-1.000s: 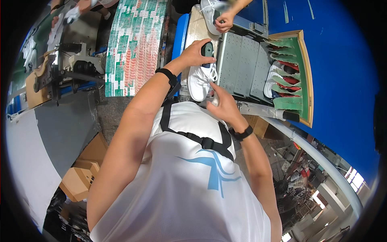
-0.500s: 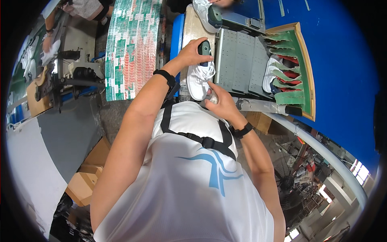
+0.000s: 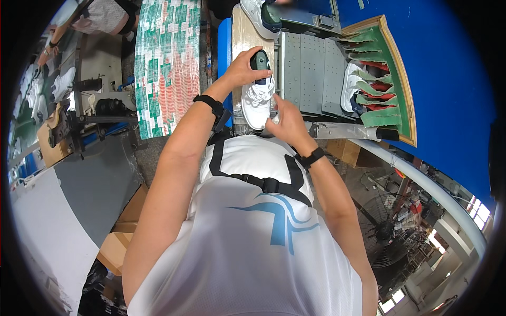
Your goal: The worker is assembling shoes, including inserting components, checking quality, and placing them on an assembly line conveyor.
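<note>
A white lace-up sneaker [image 3: 256, 111], with a dark green insole inside its collar, lies toe toward me on a narrow tan ledge. My left hand [image 3: 241, 69] is closed around its heel end, thumb across the collar and fingers at the back. Beside the toe end, my right hand [image 3: 291, 125] has its thumb and index finger apart at the shoe's right side; its other fingers are mostly hidden. Beyond, a second white sneaker [image 3: 257, 20] with a dark heel rests on the same ledge, close to another person's partly visible hand.
Right of the ledge runs a grey perforated metal plate conveyor [image 3: 311, 71]. A further white sneaker [image 3: 350, 88] sits under green and red fabric strips [image 3: 377, 87] at a blue machine's opening. Wrapped green-and-red printed stacks [image 3: 168, 68] stand left. Another person works at the far left.
My view has shifted slightly. My right hand's thumb and index finger have spread wider beside the shoe. The left hand keeps its hold at the heel.
</note>
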`<state>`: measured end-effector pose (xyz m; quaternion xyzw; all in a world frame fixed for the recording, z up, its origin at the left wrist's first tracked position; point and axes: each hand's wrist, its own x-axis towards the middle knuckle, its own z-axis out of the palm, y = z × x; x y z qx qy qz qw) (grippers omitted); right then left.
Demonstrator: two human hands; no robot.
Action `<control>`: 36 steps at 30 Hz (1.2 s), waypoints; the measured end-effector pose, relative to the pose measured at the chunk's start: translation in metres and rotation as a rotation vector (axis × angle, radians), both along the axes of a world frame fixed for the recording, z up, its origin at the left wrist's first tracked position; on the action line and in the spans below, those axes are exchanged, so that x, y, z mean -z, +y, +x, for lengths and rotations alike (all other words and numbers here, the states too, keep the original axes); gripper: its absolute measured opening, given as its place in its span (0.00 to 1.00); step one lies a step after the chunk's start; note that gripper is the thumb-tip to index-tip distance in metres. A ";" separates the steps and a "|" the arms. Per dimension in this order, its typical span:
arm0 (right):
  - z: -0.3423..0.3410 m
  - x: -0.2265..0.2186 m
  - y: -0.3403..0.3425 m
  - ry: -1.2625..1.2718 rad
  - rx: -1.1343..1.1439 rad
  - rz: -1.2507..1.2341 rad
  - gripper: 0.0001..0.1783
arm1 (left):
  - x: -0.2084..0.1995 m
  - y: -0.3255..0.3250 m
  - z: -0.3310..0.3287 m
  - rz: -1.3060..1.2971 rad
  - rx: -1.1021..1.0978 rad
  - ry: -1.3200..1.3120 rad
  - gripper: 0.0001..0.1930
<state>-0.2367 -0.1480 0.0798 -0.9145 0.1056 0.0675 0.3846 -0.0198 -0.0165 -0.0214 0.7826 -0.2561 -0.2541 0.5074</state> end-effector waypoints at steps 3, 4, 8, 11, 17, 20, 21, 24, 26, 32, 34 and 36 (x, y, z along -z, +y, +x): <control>-0.024 -0.008 0.006 -0.017 -0.092 -0.074 0.43 | 0.008 0.001 0.002 -0.034 0.002 0.026 0.55; -0.028 -0.013 0.008 -0.019 -0.091 -0.070 0.43 | 0.008 0.001 0.002 -0.027 -0.001 0.013 0.55; -0.009 -0.022 0.007 0.024 -0.018 0.038 0.43 | -0.003 -0.002 -0.001 -0.006 -0.002 0.002 0.53; 0.007 -0.019 0.009 -0.171 -0.062 -0.077 0.43 | 0.002 -0.002 0.002 -0.038 -0.005 -0.028 0.52; -0.027 -0.024 0.002 -0.026 -0.140 -0.082 0.44 | -0.003 0.001 0.003 -0.017 0.001 -0.030 0.51; -0.024 -0.037 0.003 0.055 -0.082 0.033 0.44 | 0.002 0.000 0.005 -0.028 0.000 -0.001 0.51; -0.017 -0.034 0.010 0.036 -0.100 0.021 0.44 | 0.000 0.000 0.004 -0.030 0.008 -0.009 0.51; 0.001 -0.015 0.005 -0.026 -0.125 -0.110 0.45 | -0.003 -0.002 0.003 -0.045 0.020 0.007 0.52; -0.008 -0.007 -0.004 0.082 -0.178 -0.257 0.45 | -0.002 0.002 0.000 -0.030 0.015 0.020 0.53; -0.022 -0.030 -0.001 0.045 -0.118 0.022 0.44 | 0.012 0.001 0.005 -0.044 0.021 0.084 0.56; -0.002 -0.021 -0.009 0.081 -0.046 0.155 0.43 | 0.009 -0.001 0.005 -0.034 0.037 0.058 0.56; 0.015 0.005 -0.020 -0.034 0.328 0.295 0.41 | 0.011 0.001 0.005 -0.045 0.048 0.078 0.57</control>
